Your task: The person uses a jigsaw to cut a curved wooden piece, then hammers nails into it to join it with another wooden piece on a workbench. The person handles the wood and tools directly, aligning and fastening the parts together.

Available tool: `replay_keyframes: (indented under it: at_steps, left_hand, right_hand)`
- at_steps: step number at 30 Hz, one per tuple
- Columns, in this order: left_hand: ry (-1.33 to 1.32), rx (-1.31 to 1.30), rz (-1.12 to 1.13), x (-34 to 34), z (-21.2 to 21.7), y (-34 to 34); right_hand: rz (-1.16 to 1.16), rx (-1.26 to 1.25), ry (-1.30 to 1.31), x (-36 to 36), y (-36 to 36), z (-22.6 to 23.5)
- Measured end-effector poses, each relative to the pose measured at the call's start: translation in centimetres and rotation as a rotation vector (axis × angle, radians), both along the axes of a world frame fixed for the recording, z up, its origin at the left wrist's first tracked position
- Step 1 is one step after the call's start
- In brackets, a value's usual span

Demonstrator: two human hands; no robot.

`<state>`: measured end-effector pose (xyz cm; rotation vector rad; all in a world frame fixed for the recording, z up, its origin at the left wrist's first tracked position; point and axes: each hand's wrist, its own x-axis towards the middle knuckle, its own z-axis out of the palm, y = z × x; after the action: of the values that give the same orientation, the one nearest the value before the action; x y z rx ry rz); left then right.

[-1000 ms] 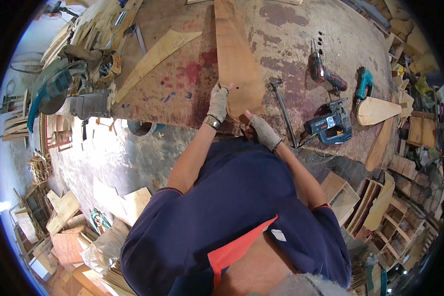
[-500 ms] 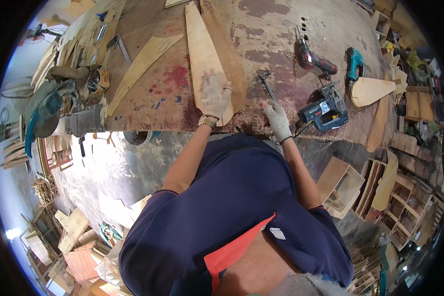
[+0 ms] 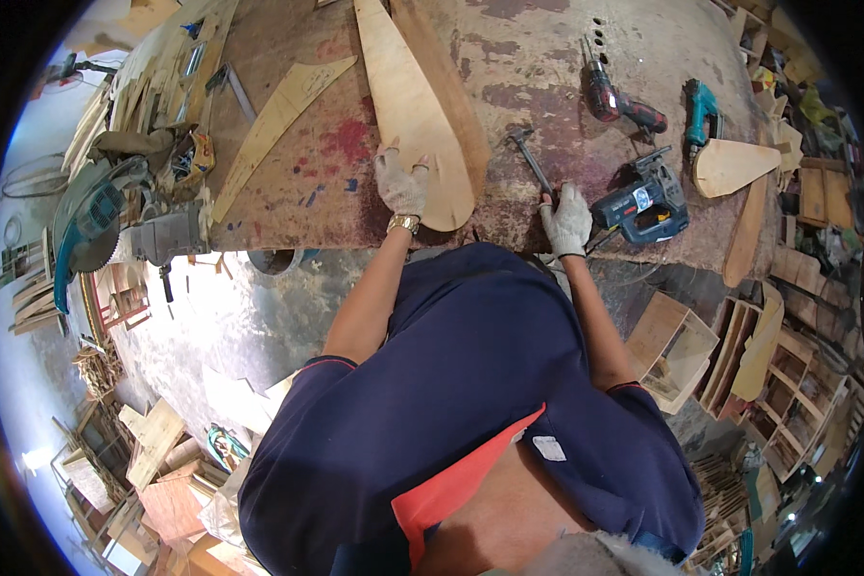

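A long pale wooden panel (image 3: 442, 187) with a rounded near end lies on the worn workbench (image 3: 538, 53), partly over a browner panel (image 3: 466, 125) of similar shape. My gloved left hand (image 3: 400, 185) rests at the pale panel's left edge near its rounded end, fingers spread. To the right, my gloved right hand (image 3: 565, 223) is closed around the handle end of a hammer (image 3: 531, 159), whose head points away from me on the bench. The fingertips under the handle are partly hidden.
A jigsaw (image 3: 643, 204) sits just right of my right hand. Beyond it lie a red-black drill (image 3: 616, 104), a teal power tool (image 3: 701, 113) and a teardrop wooden piece (image 3: 734, 167). Leftward are a curved wooden piece (image 3: 283, 125) and a circular-bladed saw (image 3: 94, 226).
The pale panel's near end has swung right and now covers more of the browner panel. My left hand has shifted left to its edge. The hammer stays in my right hand.
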<state>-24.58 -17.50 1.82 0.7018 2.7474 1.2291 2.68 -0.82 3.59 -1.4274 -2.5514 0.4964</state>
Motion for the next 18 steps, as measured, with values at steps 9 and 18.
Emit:
replay_keyframes:
  at_steps: [9,18]
  left_hand:
    - [-0.112,0.225,-0.047,-1.3,-1.1,3.3]
    - [0.369,-0.170,-0.453,-0.9,1.8,2.5]
  right_hand:
    - [0.068,-0.077,-0.104,0.0,1.9,-0.4]
    - [0.051,-0.085,-0.102,0.0,1.8,-0.8]
